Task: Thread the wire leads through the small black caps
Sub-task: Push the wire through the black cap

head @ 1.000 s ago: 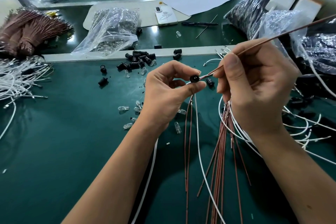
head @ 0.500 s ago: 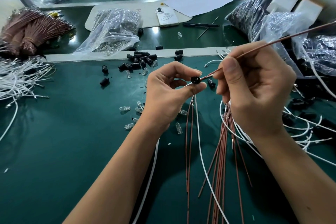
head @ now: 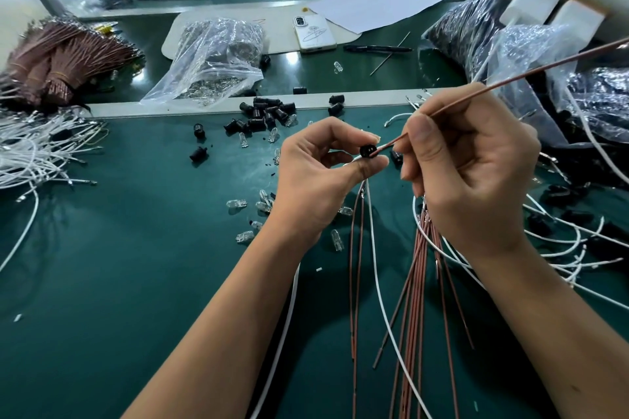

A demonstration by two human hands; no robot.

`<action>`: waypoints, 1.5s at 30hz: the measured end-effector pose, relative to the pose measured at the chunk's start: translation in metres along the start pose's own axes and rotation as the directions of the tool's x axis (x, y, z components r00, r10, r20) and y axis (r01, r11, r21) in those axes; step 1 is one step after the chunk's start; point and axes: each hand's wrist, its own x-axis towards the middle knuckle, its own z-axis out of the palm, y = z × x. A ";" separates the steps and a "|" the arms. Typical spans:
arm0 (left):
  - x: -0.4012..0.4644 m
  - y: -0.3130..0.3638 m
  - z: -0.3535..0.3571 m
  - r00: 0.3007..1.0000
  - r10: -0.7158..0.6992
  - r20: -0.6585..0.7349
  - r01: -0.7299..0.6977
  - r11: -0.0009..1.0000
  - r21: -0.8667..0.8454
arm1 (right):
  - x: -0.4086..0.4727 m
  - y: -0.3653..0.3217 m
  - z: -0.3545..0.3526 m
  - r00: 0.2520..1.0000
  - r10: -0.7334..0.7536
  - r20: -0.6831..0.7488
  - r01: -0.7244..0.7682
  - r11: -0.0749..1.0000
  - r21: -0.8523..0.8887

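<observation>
You're over a matt green mat (head: 119, 282); crinkly glossy plastic bag (head: 218, 58) at eleven o'clock, smooth white paper (head: 374, 5) at twelve.

The left hand (head: 320, 177) pinches a cap (head: 367, 150) above the table (head: 119, 275); the right hand (head: 473, 167), just right of it, holds a wire lead (head: 510, 78) whose tip meets the cap. Behind lie loose caps (head: 265, 112), a bag (head: 214, 58) and a phone (head: 313, 33). Bulbs (head: 237, 203) lie left of the left wrist, wire bundles (head: 41, 153) at the far left.

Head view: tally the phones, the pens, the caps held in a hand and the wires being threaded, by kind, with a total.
Phone: 1
Pen: 1
Black cap, pinched in left hand: 1
Brown wire, pinched in right hand: 1
Total: 4
</observation>
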 end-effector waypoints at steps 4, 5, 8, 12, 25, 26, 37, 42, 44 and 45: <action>0.000 -0.001 0.000 1.000 0.003 0.005 -0.003 1.000 0.007 | 0.000 0.001 -0.002 1.000 -0.018 -0.019 0.018 0.999 -0.039; 0.000 -0.001 0.000 1.000 0.004 0.007 -0.004 1.000 0.008 | 0.000 0.001 -0.001 1.000 -0.023 -0.015 0.022 0.999 -0.048; 0.001 -0.002 -0.001 1.000 0.009 0.010 -0.009 1.000 0.006 | -0.001 0.000 0.000 0.999 -0.048 0.021 0.050 0.994 -0.098; 0.001 -0.002 -0.002 1.000 0.023 0.018 -0.024 1.000 0.017 | -0.001 0.001 0.001 0.994 -0.089 0.066 0.101 0.971 -0.218; -0.001 -0.002 -0.001 0.999 0.026 0.041 -0.029 0.998 0.057 | 0.001 0.008 0.002 0.984 0.092 0.155 -0.054 0.971 -0.232; 0.000 -0.002 -0.001 0.999 0.017 0.039 -0.019 0.998 0.056 | 0.001 0.008 0.001 0.979 0.145 0.146 -0.118 0.977 -0.179; 0.000 -0.004 0.000 0.996 -0.034 0.081 0.032 0.999 0.021 | 0.004 0.011 0.000 0.901 0.386 0.198 -0.410 0.907 0.100; 0.003 0.001 -0.004 0.961 -0.274 0.038 0.265 0.872 -0.411 | 0.008 0.010 -0.003 0.829 0.513 0.225 -0.556 0.799 0.229; 0.006 0.002 -0.007 0.936 -0.350 0.034 0.309 0.772 -0.556 | 0.008 0.010 -0.001 0.724 0.622 0.298 -0.685 0.698 0.209; 0.007 0.003 -0.009 0.928 -0.370 0.036 0.320 0.747 -0.583 | 0.007 0.009 0.001 0.652 0.673 0.349 -0.753 0.627 0.200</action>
